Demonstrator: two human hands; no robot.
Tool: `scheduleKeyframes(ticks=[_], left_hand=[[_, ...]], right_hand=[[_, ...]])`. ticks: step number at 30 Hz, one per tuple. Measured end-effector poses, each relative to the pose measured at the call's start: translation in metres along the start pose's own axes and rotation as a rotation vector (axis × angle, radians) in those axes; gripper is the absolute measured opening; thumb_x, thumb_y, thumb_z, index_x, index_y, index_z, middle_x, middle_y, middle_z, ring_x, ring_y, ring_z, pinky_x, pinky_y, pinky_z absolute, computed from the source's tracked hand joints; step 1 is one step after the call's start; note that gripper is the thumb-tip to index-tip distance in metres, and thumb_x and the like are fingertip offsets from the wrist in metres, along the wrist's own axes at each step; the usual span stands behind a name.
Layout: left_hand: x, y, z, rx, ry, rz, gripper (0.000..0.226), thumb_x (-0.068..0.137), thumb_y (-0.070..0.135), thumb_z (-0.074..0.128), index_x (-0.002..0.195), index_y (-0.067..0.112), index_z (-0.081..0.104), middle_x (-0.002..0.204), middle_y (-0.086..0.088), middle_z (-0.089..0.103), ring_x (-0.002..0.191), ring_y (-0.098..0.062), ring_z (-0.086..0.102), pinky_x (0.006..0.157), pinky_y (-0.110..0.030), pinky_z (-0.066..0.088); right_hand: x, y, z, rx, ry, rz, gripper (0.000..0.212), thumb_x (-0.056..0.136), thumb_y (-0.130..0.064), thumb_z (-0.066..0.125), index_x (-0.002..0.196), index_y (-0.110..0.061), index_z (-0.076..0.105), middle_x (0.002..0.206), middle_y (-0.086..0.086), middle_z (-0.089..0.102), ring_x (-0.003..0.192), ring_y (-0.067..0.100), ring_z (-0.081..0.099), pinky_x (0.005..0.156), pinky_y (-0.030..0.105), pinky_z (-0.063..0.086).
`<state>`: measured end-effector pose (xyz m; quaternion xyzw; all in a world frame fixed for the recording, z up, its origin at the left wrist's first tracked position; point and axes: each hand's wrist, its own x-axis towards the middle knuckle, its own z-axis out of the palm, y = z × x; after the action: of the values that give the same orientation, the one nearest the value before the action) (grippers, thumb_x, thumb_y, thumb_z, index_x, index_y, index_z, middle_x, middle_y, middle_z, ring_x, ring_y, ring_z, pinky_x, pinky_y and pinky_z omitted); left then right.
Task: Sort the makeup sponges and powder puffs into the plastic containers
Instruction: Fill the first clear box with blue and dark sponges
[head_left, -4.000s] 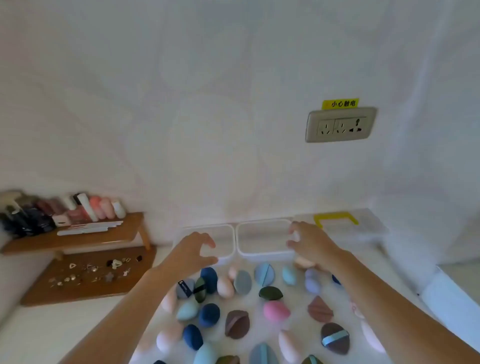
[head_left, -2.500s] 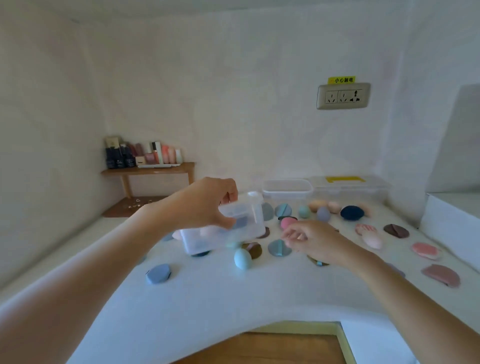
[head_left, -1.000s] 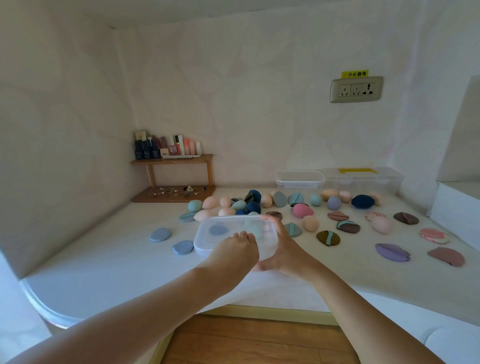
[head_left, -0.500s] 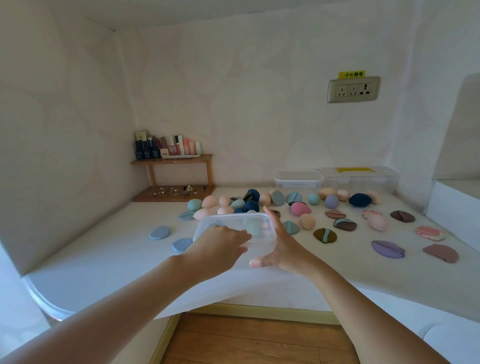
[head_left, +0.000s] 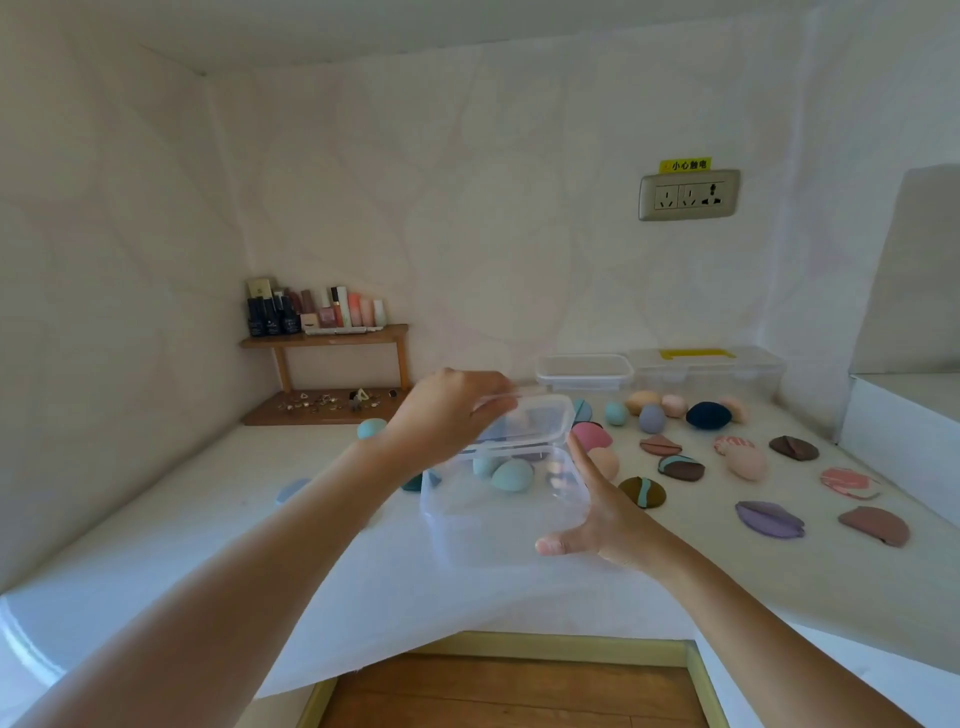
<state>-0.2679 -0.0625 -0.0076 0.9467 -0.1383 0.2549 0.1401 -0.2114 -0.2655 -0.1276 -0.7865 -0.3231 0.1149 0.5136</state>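
- The left hand (head_left: 447, 415) grips a clear plastic lid (head_left: 535, 418) by its left end, just above a clear rectangular plastic container (head_left: 483, 525).
- The right hand (head_left: 605, 512), fingers straight, presses the container's right wall.
- The container sits toward the white bench's (head_left: 208, 545) front edge, with egg-shaped makeup sponges (head_left: 652, 418) and flat powder puffs (head_left: 769, 518) behind and rightward.

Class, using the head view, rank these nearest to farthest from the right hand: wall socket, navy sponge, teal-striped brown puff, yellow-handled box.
1. teal-striped brown puff, just beside the right hand
2. navy sponge, farther back right
3. yellow-handled box, against the back wall
4. wall socket, up on the wall
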Motion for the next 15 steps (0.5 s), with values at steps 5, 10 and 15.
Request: scheduleKeyframes(ticks=[5,10,15], left_hand=[[0.034,-0.028,-0.002,-0.074,0.137,-0.095,0.025,0.089,0.029,0.060,0.109,0.015,0.066,0.108,0.002,0.070,0.097,-0.015,0.063,0.082,-0.026,0.048],[0.039,-0.068,0.019,-0.160,0.172,-0.341,0.037,0.091,0.013,0.055,0.129,0.015,0.052,0.130,-0.007,0.056,0.111,-0.022,0.056,0.089,-0.025,0.040],[0.021,-0.087,0.045,-0.071,0.137,-0.473,0.050,0.082,-0.008,0.052,0.127,0.014,0.051,0.132,-0.012,0.047,0.113,-0.028,0.050,0.084,-0.027,0.042]], right_hand=[[0.004,0.003,0.000,-0.039,-0.023,0.012,0.136,0.057,-0.035,0.087,0.147,-0.044,-0.015,0.155,-0.023,0.002,0.142,0.001,0.009,0.112,0.025,0.019],[0.006,0.006,0.000,-0.041,-0.037,0.011,0.134,0.050,-0.046,0.087,0.148,-0.047,-0.004,0.156,-0.020,0.003,0.145,0.006,0.011,0.118,0.039,0.023],[0.008,0.008,0.000,0.028,-0.057,-0.022,0.109,0.049,-0.043,0.090,0.134,-0.059,0.024,0.151,-0.017,0.022,0.142,0.007,0.021,0.115,0.042,0.031]])
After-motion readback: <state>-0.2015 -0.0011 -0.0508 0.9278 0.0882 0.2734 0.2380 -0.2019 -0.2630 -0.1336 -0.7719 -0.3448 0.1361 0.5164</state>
